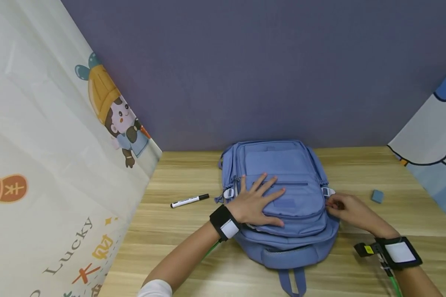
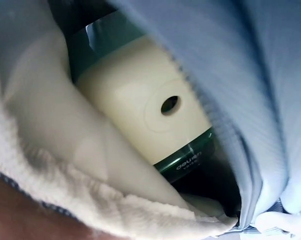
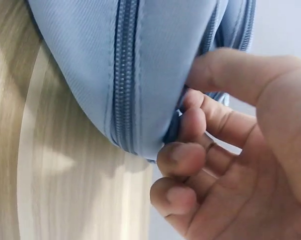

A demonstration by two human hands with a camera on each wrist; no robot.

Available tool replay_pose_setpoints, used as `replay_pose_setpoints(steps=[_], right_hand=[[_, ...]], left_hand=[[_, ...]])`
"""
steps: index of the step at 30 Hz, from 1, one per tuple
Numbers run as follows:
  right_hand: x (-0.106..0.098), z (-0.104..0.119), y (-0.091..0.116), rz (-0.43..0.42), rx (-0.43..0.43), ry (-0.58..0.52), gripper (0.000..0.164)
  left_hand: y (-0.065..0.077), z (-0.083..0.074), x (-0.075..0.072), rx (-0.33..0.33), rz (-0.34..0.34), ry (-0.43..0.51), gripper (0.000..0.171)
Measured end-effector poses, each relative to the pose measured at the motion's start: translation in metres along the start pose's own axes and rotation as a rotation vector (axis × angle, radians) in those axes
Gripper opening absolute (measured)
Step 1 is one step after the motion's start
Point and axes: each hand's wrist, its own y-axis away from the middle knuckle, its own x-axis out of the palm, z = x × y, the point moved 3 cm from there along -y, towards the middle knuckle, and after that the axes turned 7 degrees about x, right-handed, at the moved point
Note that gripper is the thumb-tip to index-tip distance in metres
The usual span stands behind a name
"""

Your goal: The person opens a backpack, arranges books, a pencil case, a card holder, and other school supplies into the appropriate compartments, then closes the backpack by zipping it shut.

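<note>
A blue backpack (image 1: 286, 165) lies flat on the wooden table, front side up. My left hand (image 1: 260, 202) rests on its front with fingers spread. Beneath that wrist a zipped compartment gapes; inside, the left wrist view shows a cream and green pencil sharpener (image 2: 135, 95) with a round hole, partly covered by blue fabric. At the bag's right side, my right hand (image 1: 351, 210) pinches the zipper pull between thumb and forefinger. The pull is mostly hidden by the fingertips (image 3: 193, 122). A lower zipper (image 3: 125, 75) runs along the bag's side.
A black-capped white marker (image 1: 189, 201) lies on the table left of the backpack. Right of it sits a small blue block (image 1: 377, 196). A dark wall panel (image 1: 267, 74) stands behind, and printed curtains (image 1: 59, 123) hang at both sides.
</note>
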Motion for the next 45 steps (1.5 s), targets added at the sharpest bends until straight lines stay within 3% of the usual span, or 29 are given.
replay_pose_setpoints(steps=[8, 19, 24, 29, 45], right_hand=[[-0.006, 0.02, 0.017, 0.019, -0.009, 0.154, 0.032], [-0.007, 0.05, 0.041, 0.033, -0.06, 0.174, 0.039], [-0.006, 0.066, 0.046, 0.164, -0.015, 0.149, 0.03], [0.001, 0.085, 0.048, 0.242, -0.052, 0.082, 0.028], [0.032, 0.139, 0.035, 0.235, -0.172, 0.025, 0.03]], left_hand=[[-0.002, 0.0, 0.005, -0.017, -0.03, 0.013, 0.092], [-0.002, 0.001, 0.005, -0.038, -0.046, 0.025, 0.092], [-0.002, 0.0, 0.004, -0.041, -0.055, 0.027, 0.092], [-0.001, -0.001, 0.004, -0.038, -0.063, 0.025, 0.093], [-0.002, -0.003, 0.005, -0.044, -0.067, 0.01, 0.092]])
